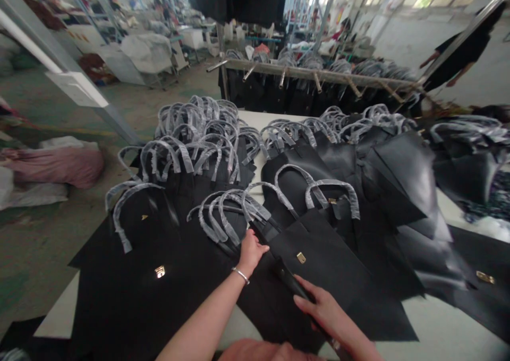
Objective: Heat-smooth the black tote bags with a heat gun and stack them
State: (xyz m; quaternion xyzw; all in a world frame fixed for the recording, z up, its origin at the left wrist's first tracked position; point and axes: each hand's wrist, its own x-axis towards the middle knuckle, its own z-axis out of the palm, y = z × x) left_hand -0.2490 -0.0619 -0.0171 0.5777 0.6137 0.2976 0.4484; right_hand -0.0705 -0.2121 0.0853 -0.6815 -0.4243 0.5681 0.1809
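Observation:
My left hand (252,252), with a bracelet at the wrist, is closed on a black bag panel (261,281) near the foot of its handle. That handle and several around it are curved and wrapped in clear plastic. My right hand (324,310) grips a long black tool (292,282) whose kind I cannot make out; its far end points towards my left hand. Beside the tool lies another black panel (330,249) with a gold clasp plate (301,257). To the left, a large black panel (127,297) carries a shiny gold clasp (160,271).
Piles of black panels with wrapped handles (191,122) cover much of the pale table (454,324). Behind it, a metal rack (319,74) with jutting pegs holds more. A slanted metal post (111,117) rises at left. A person in dark clothes (466,53) is at far right.

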